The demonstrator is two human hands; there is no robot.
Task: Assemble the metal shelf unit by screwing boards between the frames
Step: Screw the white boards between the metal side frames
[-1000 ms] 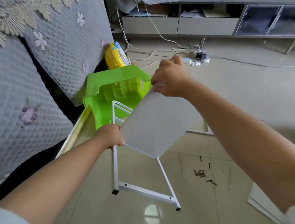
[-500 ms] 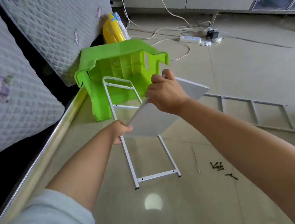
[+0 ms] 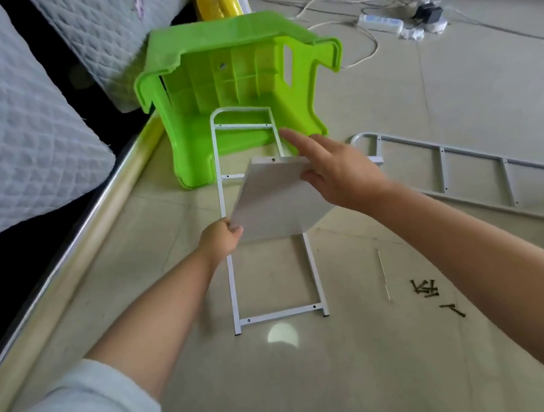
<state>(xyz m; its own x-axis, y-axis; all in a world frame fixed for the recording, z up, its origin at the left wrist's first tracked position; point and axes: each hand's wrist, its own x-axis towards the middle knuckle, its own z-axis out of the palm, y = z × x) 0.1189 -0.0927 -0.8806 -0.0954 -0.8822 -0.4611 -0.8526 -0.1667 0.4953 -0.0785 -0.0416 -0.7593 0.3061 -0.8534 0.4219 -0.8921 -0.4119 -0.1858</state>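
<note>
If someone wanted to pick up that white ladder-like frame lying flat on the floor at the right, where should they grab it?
Probably by one long side rail of the frame on the floor, coming from above between two crossbars. It lies flat and free of the board, and the open gaps between the rungs would let fingers curl under the thin rail. Its rounded end near the right hand is another likely spot.

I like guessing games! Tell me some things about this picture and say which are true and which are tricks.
1. The left hand holds the flat white board. True.
2. The green plastic stool stands upright. False: it lies tipped on its side.
3. Small dark screws lie on the floor. True.
4. Both white metal ladder frames are screwed to the board. False: the second frame lies apart on the floor.
5. The right hand's forefinger points outward. True.
</note>
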